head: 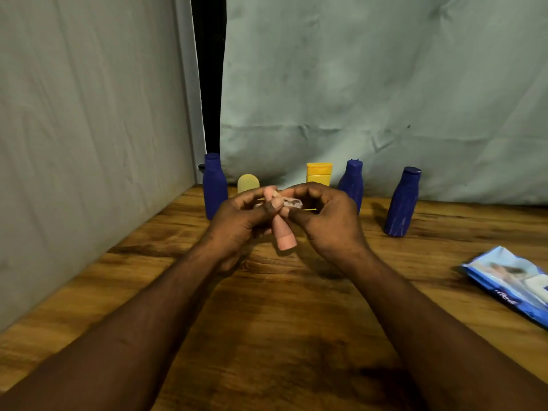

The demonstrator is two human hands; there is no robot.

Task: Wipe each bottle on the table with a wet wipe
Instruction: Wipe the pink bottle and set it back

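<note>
Both hands [237,223] [324,221] around pink bottle [285,236] and wipe [292,202]

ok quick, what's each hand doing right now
left hand: grips the pink bottle
right hand: pinches the wet wipe against the bottle

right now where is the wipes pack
In the head view, the wipes pack lies on the table at far right, nearer the person than the rightmost blue bottle.

The left forearm [133,321] and the right forearm [415,315] were bare along their whole visible length, down to the left hand [240,223] and the right hand [326,223]. The fingers [302,191] were bare, the thumbnails cut short.
</note>
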